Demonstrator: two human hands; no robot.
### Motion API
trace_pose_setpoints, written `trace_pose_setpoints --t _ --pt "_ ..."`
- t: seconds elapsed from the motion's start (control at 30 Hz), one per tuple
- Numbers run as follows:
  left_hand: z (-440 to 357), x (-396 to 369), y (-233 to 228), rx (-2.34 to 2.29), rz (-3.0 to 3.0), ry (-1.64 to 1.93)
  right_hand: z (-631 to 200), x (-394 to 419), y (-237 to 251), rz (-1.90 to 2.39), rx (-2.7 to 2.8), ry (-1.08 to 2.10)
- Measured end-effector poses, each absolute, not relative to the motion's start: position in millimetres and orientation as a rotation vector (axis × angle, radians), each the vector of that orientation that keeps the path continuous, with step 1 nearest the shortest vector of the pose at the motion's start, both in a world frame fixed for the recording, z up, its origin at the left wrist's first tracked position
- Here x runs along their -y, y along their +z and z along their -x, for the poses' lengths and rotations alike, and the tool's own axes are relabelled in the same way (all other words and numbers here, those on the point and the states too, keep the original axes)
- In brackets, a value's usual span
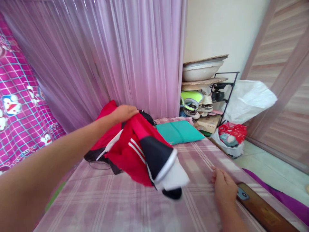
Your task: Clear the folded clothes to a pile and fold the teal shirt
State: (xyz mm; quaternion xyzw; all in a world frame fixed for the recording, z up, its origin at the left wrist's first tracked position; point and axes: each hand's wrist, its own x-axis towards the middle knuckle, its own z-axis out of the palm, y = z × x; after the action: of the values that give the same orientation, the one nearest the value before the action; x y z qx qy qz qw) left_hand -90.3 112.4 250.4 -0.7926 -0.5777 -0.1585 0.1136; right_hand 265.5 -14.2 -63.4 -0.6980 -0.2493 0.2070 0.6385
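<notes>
My left hand (pixel 124 113) grips a red jacket (pixel 127 151) with white stripes and dark blue-and-white cuffs, lifting it above the bed. One sleeve hangs forward over the pink checked sheet (pixel 108 199), blurred by motion. My right hand (pixel 223 186) rests flat on the sheet near the bed's right edge, fingers together and holding nothing. A folded teal cloth (pixel 178 132) lies at the far end of the bed behind the jacket.
A pink curtain (pixel 108 54) hangs behind the bed. A black shoe rack (pixel 210 100) with a white basin on top stands at the back right, with plastic bags (pixel 248 100) beside it. The wooden bed rail (pixel 263 211) runs along the right.
</notes>
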Motion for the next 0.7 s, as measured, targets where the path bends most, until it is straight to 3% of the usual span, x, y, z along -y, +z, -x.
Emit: trace_pose_setpoints --t 0.1,0.2,0.5,0.6,0.7 --pt "131 -130 321 1.828 1.95 -0.652 -263 16 -58 1.631 0.585 0.472" --pt "175 -134 345 1.936 1.497 -0.847 -260 17 -53 1.645 0.646 0.458" --pt "218 -133 196 2.266 1.689 -0.37 -258 17 -52 1.677 0.801 0.379" --pt "213 -136 175 2.27 1.703 -0.293 -258 16 -55 1.673 0.823 0.333" --pt "193 -136 171 2.081 1.654 -0.51 -257 15 -57 1.671 0.828 0.325"
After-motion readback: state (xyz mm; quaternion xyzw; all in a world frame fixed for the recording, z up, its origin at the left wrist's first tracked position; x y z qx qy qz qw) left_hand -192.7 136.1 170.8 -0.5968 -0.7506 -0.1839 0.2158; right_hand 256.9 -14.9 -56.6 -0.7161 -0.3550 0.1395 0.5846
